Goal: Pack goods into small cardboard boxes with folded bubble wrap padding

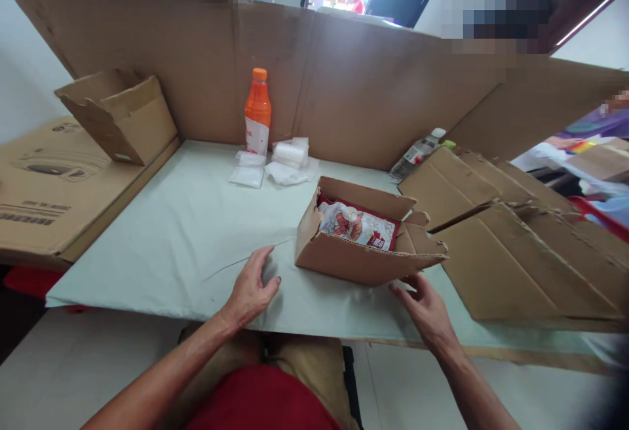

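Note:
An open cardboard box (pixel 344 263) stands on the table in front of me, its end flaps up on the right. Inside it lie a white printed food packet (pixel 361 223) and, under or behind that, something dark red. My left hand (pixel 253 289) is left of the box, held low with fingers apart and nothing in it. Beside the box's lower right corner is my right hand (pixel 425 305), its thumb and fingers spread. Its fingertips are close to the cardboard; whether they touch it I cannot tell.
An orange bottle (pixel 258 112) and small plastic-wrapped packs (pixel 289 155) stand at the back. On the right are several folded cardboard boxes (pixel 496 266) and a clear bottle (pixel 417 155). Another open box (pixel 120 118) sits on a large carton (pixel 39 181) at left. A cardboard wall (pixel 363 89) runs behind.

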`<state>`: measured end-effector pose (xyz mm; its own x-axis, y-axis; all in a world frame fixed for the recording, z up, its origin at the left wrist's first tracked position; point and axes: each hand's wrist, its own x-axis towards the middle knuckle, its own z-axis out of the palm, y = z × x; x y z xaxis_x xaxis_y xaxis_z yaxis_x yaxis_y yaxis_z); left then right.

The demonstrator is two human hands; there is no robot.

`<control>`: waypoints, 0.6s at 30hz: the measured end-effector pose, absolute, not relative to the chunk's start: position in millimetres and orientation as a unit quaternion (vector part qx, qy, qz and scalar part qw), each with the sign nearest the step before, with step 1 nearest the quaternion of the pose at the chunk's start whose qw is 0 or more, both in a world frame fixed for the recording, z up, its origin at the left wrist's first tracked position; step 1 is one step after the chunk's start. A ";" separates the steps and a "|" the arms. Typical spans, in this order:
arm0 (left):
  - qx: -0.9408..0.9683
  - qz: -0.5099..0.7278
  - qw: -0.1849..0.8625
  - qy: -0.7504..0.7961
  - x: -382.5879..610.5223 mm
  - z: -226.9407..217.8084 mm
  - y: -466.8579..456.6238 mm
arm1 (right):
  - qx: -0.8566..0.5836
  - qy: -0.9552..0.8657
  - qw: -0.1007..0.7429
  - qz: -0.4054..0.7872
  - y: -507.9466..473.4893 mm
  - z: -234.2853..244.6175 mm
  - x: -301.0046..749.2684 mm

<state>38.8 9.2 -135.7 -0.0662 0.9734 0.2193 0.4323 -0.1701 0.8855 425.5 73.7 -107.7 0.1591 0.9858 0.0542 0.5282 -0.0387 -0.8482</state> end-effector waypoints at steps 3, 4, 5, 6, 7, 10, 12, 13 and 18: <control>0.623 0.468 0.340 0.527 56.9 -122.8 38.2 | -0.627 -0.587 0.371 0.354 82.5 -112.2 415.4; 0.628 0.471 0.356 0.507 64.8 -121.0 47.7 | -0.623 -0.591 0.363 0.363 85.1 -112.8 412.0; 0.632 0.474 0.372 0.488 72.5 -120.7 56.7 | -0.621 -0.597 0.353 0.365 88.1 -112.7 408.3; 0.632 0.480 0.384 0.472 79.2 -121.7 65.1 | -0.622 -0.604 0.343 0.361 91.8 -112.0 404.3; 0.626 0.489 0.393 0.463 84.0 -123.7 72.7 | -0.624 -0.611 0.334 0.355 96.3 -110.7 399.5; 0.586 0.521 0.402 0.473 82.4 -129.3 94.1 | -0.627 -0.630 0.316 0.332 117.0 -105.0 377.0; 0.559 0.535 0.401 0.490 68.3 -128.2 109.6 | -0.620 -0.646 0.304 0.326 136.2 -101.9 354.6; 0.549 0.541 0.400 0.497 59.0 -125.9 118.2 | -0.615 -0.654 0.298 0.325 146.7 -101.3 342.1; 0.536 0.556 0.396 0.497 11.6 -115.0 161.4 | -0.592 -0.669 0.320 0.316 192.6 -108.9 292.3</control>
